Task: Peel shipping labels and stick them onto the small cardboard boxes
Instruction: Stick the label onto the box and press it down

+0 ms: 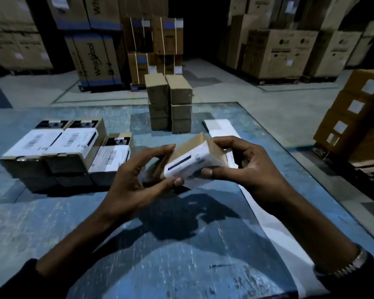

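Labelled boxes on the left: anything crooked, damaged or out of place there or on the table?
Nothing stands out. The labelled boxes sit stacked neatly, labels flat. The unlabelled stack stands straight. Both hands, left hand and right hand, hold one labelled box tilted.

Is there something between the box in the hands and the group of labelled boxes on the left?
Nothing visible: bare blue table lies between the held box and the labelled boxes.

L hand fingers curled, R hand pinching, forearms extended
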A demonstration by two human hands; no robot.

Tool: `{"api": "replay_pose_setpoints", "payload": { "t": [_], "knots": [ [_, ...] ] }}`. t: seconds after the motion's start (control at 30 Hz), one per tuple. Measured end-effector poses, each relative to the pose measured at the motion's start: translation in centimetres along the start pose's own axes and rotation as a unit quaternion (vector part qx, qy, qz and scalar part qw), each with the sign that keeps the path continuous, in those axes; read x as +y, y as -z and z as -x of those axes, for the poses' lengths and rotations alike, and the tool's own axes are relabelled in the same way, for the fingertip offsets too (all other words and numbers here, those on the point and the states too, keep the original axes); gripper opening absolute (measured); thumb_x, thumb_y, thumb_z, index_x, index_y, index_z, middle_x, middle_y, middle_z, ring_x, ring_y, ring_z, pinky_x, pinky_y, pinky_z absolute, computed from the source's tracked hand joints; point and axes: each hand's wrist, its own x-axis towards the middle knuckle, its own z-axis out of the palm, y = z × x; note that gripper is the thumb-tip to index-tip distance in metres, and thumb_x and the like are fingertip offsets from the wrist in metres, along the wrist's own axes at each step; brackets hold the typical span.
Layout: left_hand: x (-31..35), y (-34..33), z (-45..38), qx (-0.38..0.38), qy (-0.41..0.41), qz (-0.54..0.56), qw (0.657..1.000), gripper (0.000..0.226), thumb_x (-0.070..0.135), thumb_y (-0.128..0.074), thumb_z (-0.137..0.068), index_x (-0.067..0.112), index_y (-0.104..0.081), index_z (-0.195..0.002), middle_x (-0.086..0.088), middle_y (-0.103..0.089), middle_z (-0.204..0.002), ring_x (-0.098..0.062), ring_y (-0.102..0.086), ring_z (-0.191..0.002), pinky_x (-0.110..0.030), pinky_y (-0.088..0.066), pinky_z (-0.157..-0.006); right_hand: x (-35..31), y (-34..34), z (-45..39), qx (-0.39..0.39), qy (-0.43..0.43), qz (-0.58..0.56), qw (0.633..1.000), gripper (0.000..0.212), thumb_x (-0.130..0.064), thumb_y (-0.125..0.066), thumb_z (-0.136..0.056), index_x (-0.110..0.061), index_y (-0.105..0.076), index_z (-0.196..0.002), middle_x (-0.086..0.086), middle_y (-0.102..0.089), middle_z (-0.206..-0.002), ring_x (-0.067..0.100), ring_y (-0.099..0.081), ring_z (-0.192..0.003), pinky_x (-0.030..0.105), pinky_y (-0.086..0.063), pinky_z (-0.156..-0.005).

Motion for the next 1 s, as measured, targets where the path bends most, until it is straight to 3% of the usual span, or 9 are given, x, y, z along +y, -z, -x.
{"api": "replay_pose_setpoints", "payload": {
  "t": [0.07, 0.17, 0.27, 0.37, 0.43, 0.6, 0.73, 0.87, 1.0],
  "knots": [
    [0.7, -0.3, 0.1, 0.002, -0.028, -0.039, 0.999, 0.068, 0.036, -0.089, -0.085, 0.016, -0.062, -0.144, 0.011, -0.067, -0.141, -0.012, -0.063, -0.134, -0.029, -0.053, -0.109, -0.7, -0.2, -0.7, -0.005, 0.037, 0.031, 0.999, 0.054, -0.022, -0.099, -0.071, -0.032, -0.078, -0.12, -0.009, -0.074, -0.116, 0.017, -0.067, -0.118, 0.043, -0.059, -0.096],
    [1.5, -0.2, 0.1, 0.009, -0.008, 0.001, 1.0, 0.064, 0.047, -0.085, -0.084, 0.029, -0.064, -0.142, 0.015, -0.068, -0.141, -0.011, -0.062, -0.135, -0.027, -0.05, -0.111, -1.4, -0.5, -1.7, -0.051, 0.054, 0.086, 0.993, 0.057, -0.015, -0.098, -0.073, -0.032, -0.076, -0.122, -0.014, -0.072, -0.114, 0.012, -0.067, -0.114, 0.023, -0.055, -0.076],
    [2.5, 0.2, 0.0, 0.012, 0.06, 0.14, 0.988, 0.057, 0.063, -0.08, -0.084, 0.035, -0.073, -0.132, 0.002, -0.073, -0.136, -0.021, -0.066, -0.131, -0.037, -0.054, -0.108, -1.6, -0.9, -2.8, -0.09, 0.056, 0.071, 0.992, 0.073, -0.009, -0.097, -0.074, -0.032, -0.068, -0.137, -0.013, -0.072, -0.122, 0.014, -0.067, -0.12, 0.031, -0.061, -0.089],
    [3.2, 0.3, -0.3, 0.041, 0.105, 0.234, 0.966, 0.053, 0.064, -0.084, -0.079, 0.035, -0.077, -0.124, -0.002, -0.076, -0.131, -0.02, -0.07, -0.125, -0.03, -0.057, -0.099, -1.4, -1.9, -3.6, -0.102, 0.056, 0.015, 0.993, 0.105, -0.003, -0.095, -0.074, -0.036, -0.043, -0.159, -0.002, -0.07, -0.132, 0.021, -0.065, -0.13, 0.044, -0.06, -0.102],
    [3.3, 0.3, -0.5, 0.049, 0.12, 0.265, 0.955, 0.05, 0.062, -0.086, -0.079, 0.036, -0.077, -0.121, -0.003, -0.075, -0.132, -0.02, -0.069, -0.128, -0.028, -0.056, -0.099, -0.8, -2.8, -3.9, -0.095, 0.047, -0.03, 0.994, 0.112, -0.004, -0.093, -0.073, -0.039, -0.034, -0.162, -0.001, -0.07, -0.137, 0.021, -0.064, -0.134, 0.046, -0.058, -0.106],
    [3.4, 0.2, -0.7, 0.063, 0.142, 0.294, 0.943, 0.044, 0.06, -0.088, -0.077, 0.036, -0.078, -0.114, -0.004, -0.075, -0.13, -0.02, -0.069, -0.127, -0.026, -0.057, -0.098, 0.0, -4.3, -3.6, -0.076, 0.027, -0.11, 0.991, 0.101, 0.001, -0.086, -0.073, -0.029, -0.043, -0.158, -0.003, -0.073, -0.137, 0.019, -0.068, -0.129, 0.038, -0.06, -0.102],
    [3.5, 0.3, -0.7, 0.055, 0.149, 0.32, 0.934, 0.031, 0.054, -0.089, -0.079, 0.037, -0.075, -0.101, -0.006, -0.075, -0.122, -0.026, -0.068, -0.123, -0.033, -0.056, -0.099, 0.0, -4.9, -3.3, -0.067, 0.032, -0.121, 0.99, 0.09, 0.007, -0.084, -0.075, -0.021, -0.05, -0.154, -0.009, -0.07, -0.142, 0.015, -0.066, -0.131, 0.034, -0.059, -0.102],
    [3.3, 0.2, -0.6, 0.061, 0.157, 0.31, 0.936, 0.021, 0.037, -0.073, -0.086, 0.029, -0.071, -0.106, -0.011, -0.074, -0.122, -0.029, -0.068, -0.121, -0.041, -0.053, -0.101, -0.1, -5.5, -2.9, -0.047, 0.044, -0.116, 0.991, 0.086, 0.001, -0.087, -0.074, -0.016, -0.054, -0.152, -0.01, -0.068, -0.144, 0.014, -0.063, -0.136, 0.036, -0.055, -0.109],
    [3.4, -0.2, -0.5, 0.079, 0.143, 0.297, 0.941, 0.022, 0.036, -0.069, -0.086, 0.026, -0.07, -0.106, -0.006, -0.075, -0.115, -0.023, -0.071, -0.114, -0.032, -0.056, -0.095, -0.2, -6.5, -2.3, -0.03, 0.053, -0.128, 0.99, 0.087, -0.01, -0.091, -0.073, -0.02, -0.055, -0.152, -0.009, -0.068, -0.144, 0.013, -0.062, -0.136, 0.03, -0.053, -0.11]
  ]
}}
